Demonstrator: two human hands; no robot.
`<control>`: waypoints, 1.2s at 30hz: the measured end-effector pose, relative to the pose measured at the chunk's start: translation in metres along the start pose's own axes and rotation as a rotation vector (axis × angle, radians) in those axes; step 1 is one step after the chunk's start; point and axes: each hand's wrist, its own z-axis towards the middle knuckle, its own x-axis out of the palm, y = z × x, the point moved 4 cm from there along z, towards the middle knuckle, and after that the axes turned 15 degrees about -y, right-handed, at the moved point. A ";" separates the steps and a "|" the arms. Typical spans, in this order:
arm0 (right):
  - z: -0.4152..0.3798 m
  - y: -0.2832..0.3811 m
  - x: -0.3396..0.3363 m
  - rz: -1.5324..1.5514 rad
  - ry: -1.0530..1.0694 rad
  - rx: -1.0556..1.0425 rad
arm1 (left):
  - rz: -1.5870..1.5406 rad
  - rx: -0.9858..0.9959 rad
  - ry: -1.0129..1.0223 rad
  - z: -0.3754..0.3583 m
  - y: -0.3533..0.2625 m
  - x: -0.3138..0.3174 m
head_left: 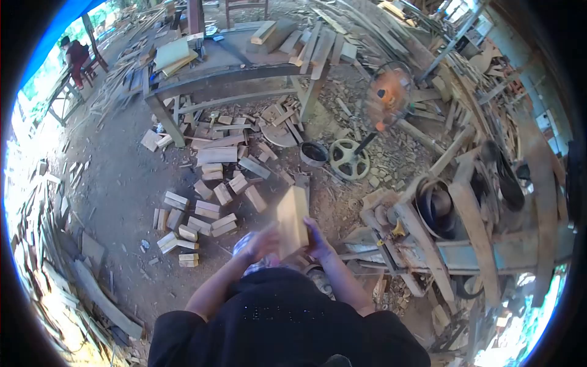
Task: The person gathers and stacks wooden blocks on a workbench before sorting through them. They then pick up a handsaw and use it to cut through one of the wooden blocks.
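A pale wood block (293, 217), fairly thick and tilted up on end, is held in front of my body. My right hand (318, 240) grips its right side low down, with the thumb along the near edge. Beside the block's left face is my left hand (259, 244), slightly smeared by motion, its fingers stretched toward the wood. On the ground ahead and to the left lie several short cut wood blocks (208, 210), some in pairs.
An orange-centred fan (387, 95) stands on a round wheel-like base (349, 160), near a dark round pan (313, 153). Beyond is a wooden workbench (226, 76) with boards on it. A machine with wheels (435, 209) and leaning planks fills the right. A person (76, 58) sits far left.
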 end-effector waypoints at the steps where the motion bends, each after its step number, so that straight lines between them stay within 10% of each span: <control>1: 0.008 0.013 -0.003 0.064 -0.004 0.010 | -0.005 0.005 -0.012 0.012 -0.007 0.000; 20: 0.252 0.338 0.035 -0.059 -0.137 0.162 | -0.082 -0.015 -0.219 0.283 -0.313 -0.001; 25: 0.317 0.407 0.085 -0.188 -0.080 0.043 | 0.031 -0.014 -0.228 0.331 -0.413 0.018; 28: 0.348 0.445 0.133 -0.549 0.049 -0.535 | -0.065 0.041 -0.295 0.331 -0.472 0.045; 30: 0.355 0.458 0.143 -1.414 -0.314 -0.481 | -0.201 0.087 -0.214 0.348 -0.487 0.052; 34: 0.367 0.497 0.150 -1.380 -0.200 -0.907 | -0.385 0.162 -0.196 0.365 -0.521 0.048; 36: 0.397 0.524 0.133 -1.062 -0.062 -0.785 | -0.409 0.111 -0.262 0.373 -0.535 0.045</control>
